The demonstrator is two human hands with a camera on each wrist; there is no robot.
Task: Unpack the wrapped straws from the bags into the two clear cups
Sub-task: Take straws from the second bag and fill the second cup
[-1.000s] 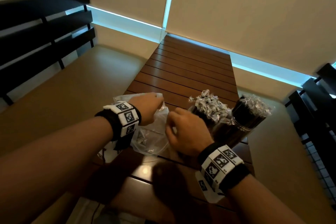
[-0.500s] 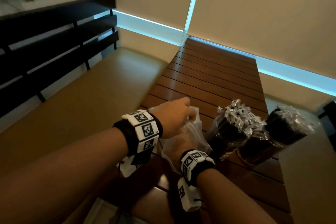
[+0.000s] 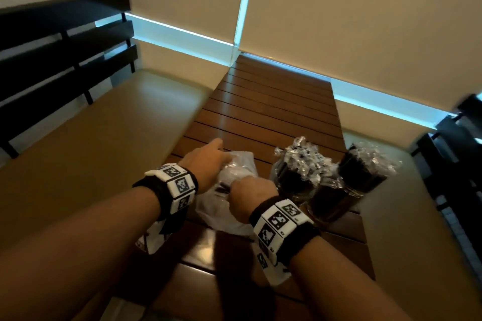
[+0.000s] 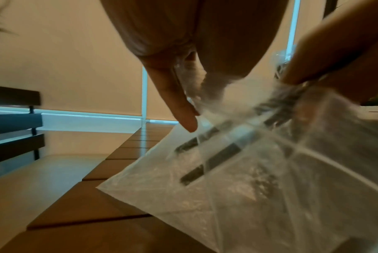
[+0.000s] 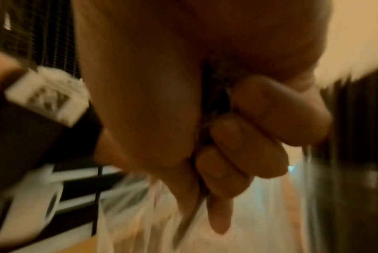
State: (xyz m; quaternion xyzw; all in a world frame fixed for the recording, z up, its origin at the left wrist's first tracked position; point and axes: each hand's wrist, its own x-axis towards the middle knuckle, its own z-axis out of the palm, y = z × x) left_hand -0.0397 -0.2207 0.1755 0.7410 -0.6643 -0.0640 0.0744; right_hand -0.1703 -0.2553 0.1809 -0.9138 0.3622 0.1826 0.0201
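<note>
Pinches the thin plastic of the bag with the left hand, low in the centre of the head view. Shows film caught between thumb and inner fingers in the left wrist view, with the forefinger left straight and free. Serves, by the look of it, to anchor the bag and keep its mouth spread while the contents come out.

Clenches the right hand round a bunch of wrapped straws at the bag's mouth. Shows curled fingers around something dark in the blurred right wrist view, with one thin strip trailing below the fist. Grips near the crinkled wrapper ends, probably so that the bundle slides out lengthwise in one pull.

Keeps the straws mostly inside the bag, on the slatted table. Runs their long axis, in the left wrist view, from lower left to upper right, twisted ends toward the right fist at upper right, plain ends deeper in the bag. Hides that axis almost wholly behind the hands in the head view.

Places the first clear cup and the second clear cup just right of the right hand, side by side, close for a short carry. Holds both already packed with dark straws, crinkled ends up. Leaves little room, seemingly, for more.
</note>
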